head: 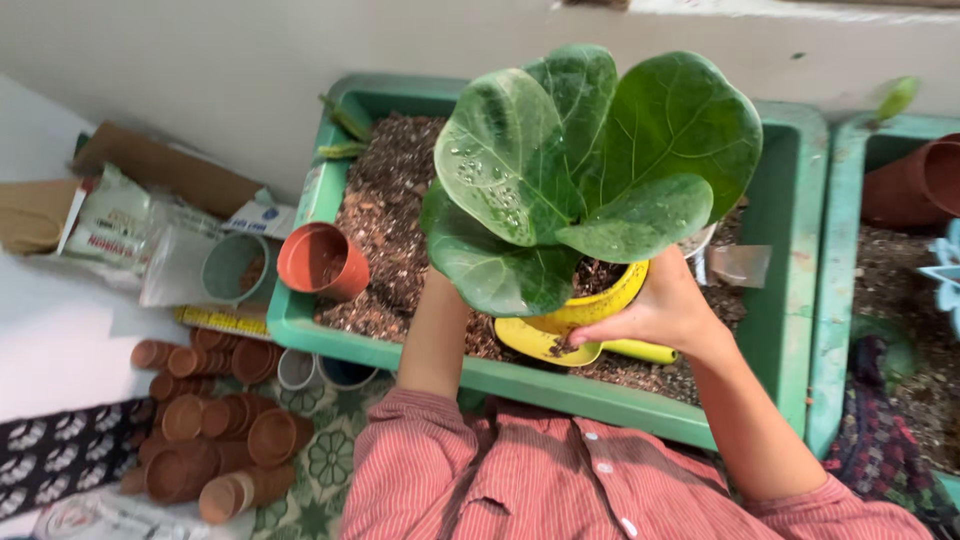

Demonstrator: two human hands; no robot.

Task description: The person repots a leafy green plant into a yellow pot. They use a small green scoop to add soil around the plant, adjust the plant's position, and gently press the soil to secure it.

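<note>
Holding a yellow pot (603, 300) above a green tray (800, 250) of brown soil, the right hand (665, 310) is wrapping its fingers around the pot's side near the rim. The pot is carrying a plant (580, 170) with four broad, glossy green leaves, wet with droplets, and dark soil is showing at its mouth. A yellow saucer (545, 340) is sitting just under the pot, with crumbs of soil on it.

The left hand is lying hidden behind the lowest leaf; only its forearm (435, 340) is rising toward the pot, so its grip cannot be made out.

One terracotta pot (322, 260) is resting tilted on the tray's left rim, and one grey-green pot (235, 268) is lying beside it on the floor. A heap of small terracotta pots (210, 420), too many and too overlapped to count, is lying on the floor at lower left. A second green tray (850, 200) is being cut off at the right edge, holding at least one brown pot (915, 180). A clear object (738, 265) behind the right hand is hard to identify.
</note>
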